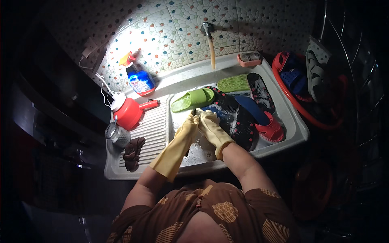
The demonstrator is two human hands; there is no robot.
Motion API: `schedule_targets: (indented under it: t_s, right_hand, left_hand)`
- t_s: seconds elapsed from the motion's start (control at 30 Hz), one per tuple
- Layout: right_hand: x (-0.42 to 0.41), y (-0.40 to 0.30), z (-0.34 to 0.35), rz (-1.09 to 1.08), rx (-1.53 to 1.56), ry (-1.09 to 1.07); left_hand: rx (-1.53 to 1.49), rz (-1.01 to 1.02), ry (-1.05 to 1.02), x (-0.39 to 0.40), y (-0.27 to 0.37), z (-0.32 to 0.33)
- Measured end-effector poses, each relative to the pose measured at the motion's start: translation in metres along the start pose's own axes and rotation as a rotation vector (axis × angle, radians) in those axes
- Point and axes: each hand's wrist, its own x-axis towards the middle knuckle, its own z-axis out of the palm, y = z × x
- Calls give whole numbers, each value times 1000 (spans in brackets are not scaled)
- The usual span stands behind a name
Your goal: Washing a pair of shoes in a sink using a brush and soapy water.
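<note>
Both my hands wear long yellow rubber gloves and meet over the soapy basin of a sink (299, 133). My left hand (189, 123) has its fingers curled around a dark thing (194, 112), mostly hidden by the gloves. Pressed close against it, my right hand (209, 119) is bent inward; whether it holds anything is hidden. Just beyond the fingers lies a green slide slipper (194, 99) with suds on it. Right of my right hand, black-soled slippers (243, 126) with red dots are piled. A red slipper (271, 129) and a blue sole (252, 109) rest against them.
A ribbed washboard (153, 127) at left bears a red dipper (129, 114), a glass jar (118, 135) and a brown cloth (133, 153). Behind stand a blue spray bottle (140, 80), a tap hose (211, 54) and a soap dish (249, 59). A red basin (299, 109) holds more footwear.
</note>
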Motion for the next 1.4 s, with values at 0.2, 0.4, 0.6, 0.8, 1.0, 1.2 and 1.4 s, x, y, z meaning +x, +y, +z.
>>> schedule_targets:
  t_s: [0.2, 0.4, 0.6, 0.8, 1.0, 1.2, 1.4]
  right_hand:
    - [-14, -18, 11, -27, -78, -42]
    - [-24, -29, -15, -28, -65, 45]
    - [8, 9, 11, 304, -199, -162]
    - [1, 0, 41, -227, -300, 247]
    - [-6, -18, -11, 19, -53, -52]
    - [-10, -25, -26, 75, -116, -92]
    - [-27, -56, -17, -161, -260, -2]
  left_hand:
    - [29, -470, -213, 19, 6, -25]
    - [396, -242, -102, 1, -5, -17]
    - [73, -384, -127, -21, 60, -18]
    - [54, -352, -35, 45, -28, -10]
    - [183, -261, 30, 9, -6, -2]
    - [87, -407, -54, 1, 10, -15]
    - [210, -31, -18, 22, -60, -28]
